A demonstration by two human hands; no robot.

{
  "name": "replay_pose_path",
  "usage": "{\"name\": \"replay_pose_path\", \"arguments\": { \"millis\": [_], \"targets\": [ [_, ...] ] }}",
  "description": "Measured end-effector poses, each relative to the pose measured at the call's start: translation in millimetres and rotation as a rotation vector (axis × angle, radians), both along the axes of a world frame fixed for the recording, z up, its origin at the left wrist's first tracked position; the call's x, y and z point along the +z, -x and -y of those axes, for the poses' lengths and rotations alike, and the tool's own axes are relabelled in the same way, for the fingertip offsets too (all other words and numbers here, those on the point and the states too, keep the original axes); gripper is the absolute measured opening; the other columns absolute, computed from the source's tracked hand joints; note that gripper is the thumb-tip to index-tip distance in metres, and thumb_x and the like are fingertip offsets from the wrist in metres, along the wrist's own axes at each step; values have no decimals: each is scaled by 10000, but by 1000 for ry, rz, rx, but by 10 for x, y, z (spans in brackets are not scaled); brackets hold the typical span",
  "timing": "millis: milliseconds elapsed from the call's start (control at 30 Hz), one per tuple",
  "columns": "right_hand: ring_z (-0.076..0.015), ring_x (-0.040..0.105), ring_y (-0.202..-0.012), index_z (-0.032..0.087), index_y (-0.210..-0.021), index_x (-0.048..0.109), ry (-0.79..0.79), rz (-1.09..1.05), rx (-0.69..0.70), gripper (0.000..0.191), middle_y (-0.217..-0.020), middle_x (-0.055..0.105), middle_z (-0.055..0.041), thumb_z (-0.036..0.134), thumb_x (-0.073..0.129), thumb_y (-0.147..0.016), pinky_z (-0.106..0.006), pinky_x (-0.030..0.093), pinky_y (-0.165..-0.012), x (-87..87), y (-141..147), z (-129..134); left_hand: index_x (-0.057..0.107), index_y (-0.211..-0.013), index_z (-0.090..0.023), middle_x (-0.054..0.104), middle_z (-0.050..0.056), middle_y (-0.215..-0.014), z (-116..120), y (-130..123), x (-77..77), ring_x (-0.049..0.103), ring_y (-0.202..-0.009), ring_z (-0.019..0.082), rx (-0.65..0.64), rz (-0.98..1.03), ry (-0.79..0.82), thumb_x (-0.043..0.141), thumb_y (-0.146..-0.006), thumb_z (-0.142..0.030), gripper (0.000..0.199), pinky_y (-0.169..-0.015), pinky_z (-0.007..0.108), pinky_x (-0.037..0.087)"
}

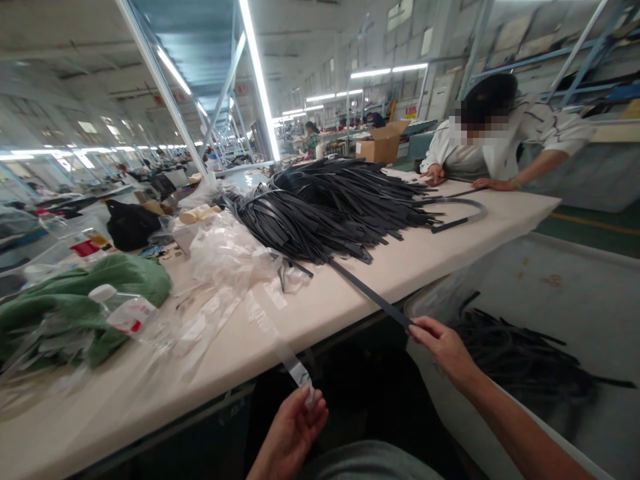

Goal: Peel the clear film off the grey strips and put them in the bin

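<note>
Between the fingers of my left hand (293, 427), at the table's front edge, is the end of a clear plastic strip (270, 330). The strip runs up over the edge onto the tabletop. My right hand (445, 347) pinches one end of a flat black strap (367, 291), which stretches back across the edge to a large pile of black straps (320, 207). Left of that pile lies a heap of crumpled clear plastic strips (225, 250).
A person in a white jacket (505, 143) leans on the table (480, 247) at the far right, handling straps. On my right stands a white bin (615, 313) with black straps inside. A plastic bottle (125, 310) and green cloth (133, 273) lie left.
</note>
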State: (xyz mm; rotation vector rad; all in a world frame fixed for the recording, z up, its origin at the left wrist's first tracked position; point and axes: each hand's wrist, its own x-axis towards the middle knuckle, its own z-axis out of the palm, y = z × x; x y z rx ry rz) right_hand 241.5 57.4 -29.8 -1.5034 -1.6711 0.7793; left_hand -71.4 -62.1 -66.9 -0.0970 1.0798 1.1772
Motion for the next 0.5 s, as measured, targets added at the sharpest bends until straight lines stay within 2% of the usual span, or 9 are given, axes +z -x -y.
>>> {"name": "replay_pose_path", "arguments": {
  "millis": [67,167,233,333,400,500],
  "targets": [
    [-240,669,-781,173,-842,682,135,-116,68,362,-811,711,-75,493,512,-844,-333,540,-723,-9,-41,412,618,-824,-142,736,70,-758,-42,-66,67,712,-669,163,-13,5,-22,705,-806,-166,92,-757,327,591],
    [-227,645,-791,175,-808,668,331,-238,206,301,-787,682,-51,452,555,-840,-319,516,-741,14,87,911,639,-839,-134,746,85,-832,-106,-244,140,719,-736,178,-114,7,-88,709,-805,-200,102,-785,334,584],
    [-206,618,-769,180,-801,651,379,-201,302,235,-776,658,-28,382,542,-850,-296,489,-715,43,256,1132,665,-864,-131,744,116,-980,-146,-394,186,714,-873,206,-219,20,-173,704,-803,-214,111,-811,336,575],
    [-187,599,-751,188,-764,614,352,-70,431,134,-768,634,-8,254,509,-816,-276,459,-689,70,442,1305,696,-882,-117,711,138,-1114,-228,-577,276,680,-996,236,-335,35,-302,696,-791,-224,140,-832,338,564],
    [-185,600,-745,196,-742,587,307,59,463,108,-764,627,-7,220,495,-792,-280,451,-688,45,404,1358,706,-878,-113,713,131,-1095,-317,-621,353,682,-968,232,-306,19,-355,701,-777,-239,162,-831,331,560],
    [-205,620,-731,218,-744,595,302,276,416,125,-766,652,-24,256,488,-796,-311,464,-680,-132,15,1468,707,-865,-123,725,93,-999,-505,-555,470,688,-869,184,-145,-37,-382,715,-763,-257,169,-819,294,553]
  ]
}}
